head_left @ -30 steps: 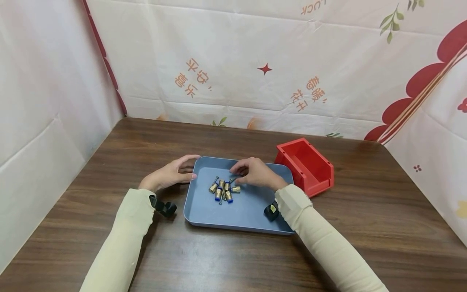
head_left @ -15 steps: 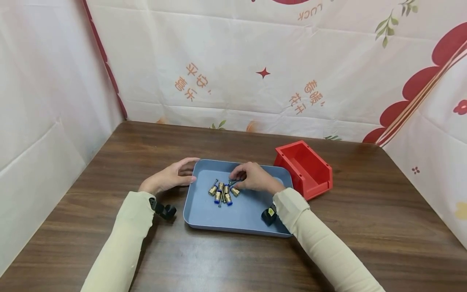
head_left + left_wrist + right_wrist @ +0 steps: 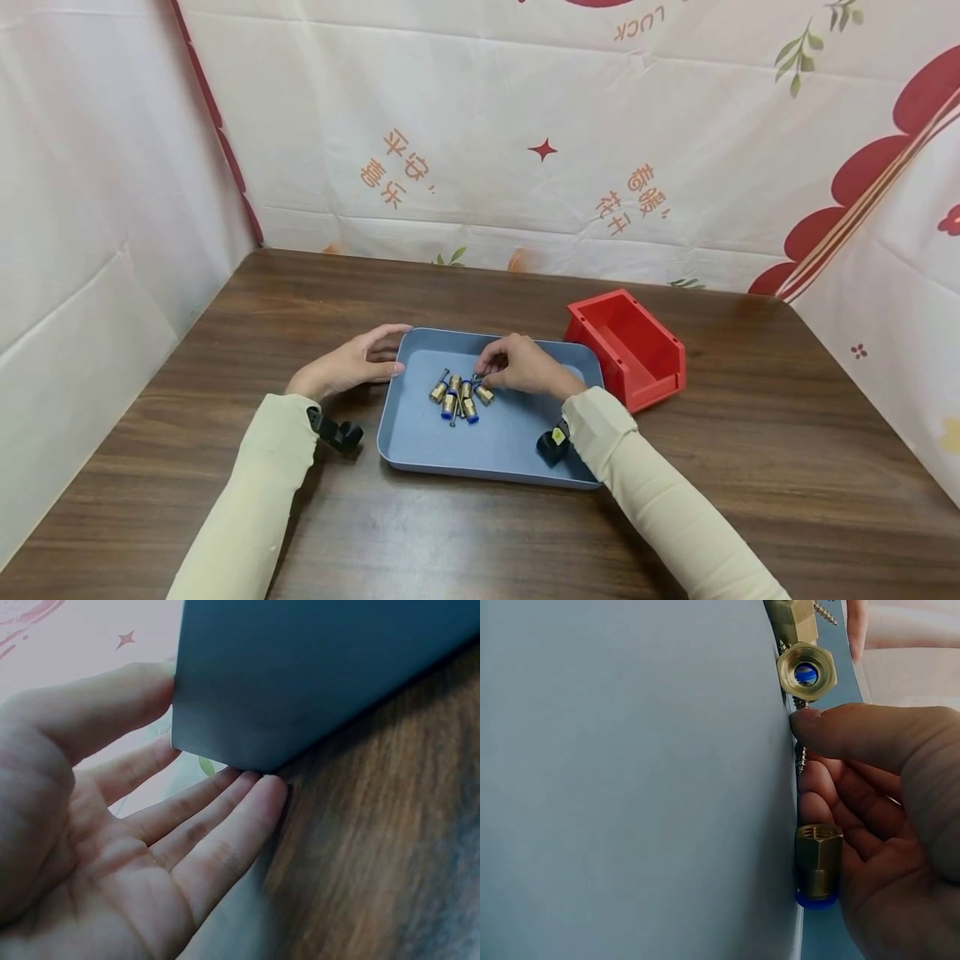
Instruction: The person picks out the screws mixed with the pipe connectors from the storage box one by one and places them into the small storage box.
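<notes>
A blue-grey tray holds a small pile of brass push-in fittings with blue collars and several screws. My left hand touches the tray's left side with extended fingers, thumb at the rim. Over the pile's right side, my right hand pinches a screw between thumb and fingertips, low against the tray floor; the fingers partly hide it. A brass fitting stands close to the curled fingers in the right wrist view, and another fitting lies beyond the thumb.
A red open-front bin stands against the tray's right back corner. Both rest on a dark wood-grain table. A printed white cloth hangs behind it.
My right fingers have drawn together around the screw. The fitting beside them has turned from sideways to slanting. The left hand stays at the tray's side.
</notes>
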A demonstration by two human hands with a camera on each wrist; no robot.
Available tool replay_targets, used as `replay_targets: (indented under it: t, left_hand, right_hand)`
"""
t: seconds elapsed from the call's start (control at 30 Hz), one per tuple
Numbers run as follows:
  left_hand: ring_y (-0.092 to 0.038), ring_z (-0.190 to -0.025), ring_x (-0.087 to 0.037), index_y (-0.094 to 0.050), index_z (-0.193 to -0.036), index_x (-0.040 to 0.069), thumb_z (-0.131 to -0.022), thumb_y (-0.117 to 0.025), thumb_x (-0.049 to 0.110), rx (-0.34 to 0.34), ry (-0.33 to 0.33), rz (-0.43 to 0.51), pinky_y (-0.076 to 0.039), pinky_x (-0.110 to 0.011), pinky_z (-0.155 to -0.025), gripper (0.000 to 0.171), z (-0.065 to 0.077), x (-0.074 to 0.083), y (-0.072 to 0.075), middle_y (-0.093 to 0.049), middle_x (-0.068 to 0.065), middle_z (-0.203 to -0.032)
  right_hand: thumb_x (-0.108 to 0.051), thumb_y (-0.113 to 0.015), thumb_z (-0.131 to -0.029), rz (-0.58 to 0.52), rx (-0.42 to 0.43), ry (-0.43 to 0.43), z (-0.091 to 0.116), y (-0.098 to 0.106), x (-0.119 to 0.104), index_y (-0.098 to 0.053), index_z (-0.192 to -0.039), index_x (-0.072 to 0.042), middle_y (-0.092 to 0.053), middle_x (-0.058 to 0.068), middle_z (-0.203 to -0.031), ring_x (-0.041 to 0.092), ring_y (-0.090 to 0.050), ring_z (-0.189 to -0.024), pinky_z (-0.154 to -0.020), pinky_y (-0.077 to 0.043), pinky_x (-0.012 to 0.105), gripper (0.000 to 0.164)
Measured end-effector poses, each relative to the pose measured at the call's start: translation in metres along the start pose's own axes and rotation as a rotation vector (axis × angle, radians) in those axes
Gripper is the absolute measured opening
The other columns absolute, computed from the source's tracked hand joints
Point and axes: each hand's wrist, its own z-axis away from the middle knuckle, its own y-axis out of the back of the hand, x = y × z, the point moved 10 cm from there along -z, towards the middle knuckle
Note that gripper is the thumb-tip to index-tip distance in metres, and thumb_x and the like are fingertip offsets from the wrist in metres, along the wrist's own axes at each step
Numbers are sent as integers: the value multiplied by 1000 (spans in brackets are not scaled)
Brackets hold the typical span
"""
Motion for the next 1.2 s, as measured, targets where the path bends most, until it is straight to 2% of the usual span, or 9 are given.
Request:
replay_targets:
  t: [0.8, 1.2]
  left_hand:
    - [-34, -136, -42, -22, -150, 6, -94, -60, 12, 16, 15, -15, -41, -48, -105, 67, 2, 1, 1, -30, -27, -149]
    - [-34, -136, -42, -21, -150, 7, -94, -61, 13, 8, 15, 5, -41, -48, -104, 69, 1, -1, 0, -29, -27, -150]
  right_hand:
    - [-2, -68, -82, 2, 16, 12, 1, -1, -2, -73, -86, -7, -68, 3, -80, 12, -53, -67, -63, -50, 20, 8]
    - [-2, -67, -83, -7, 44, 25, 2, 7, -6, -72, -88, -7, -68, 4, -83, 13, -53, -70, -64, -50, 21, 9]
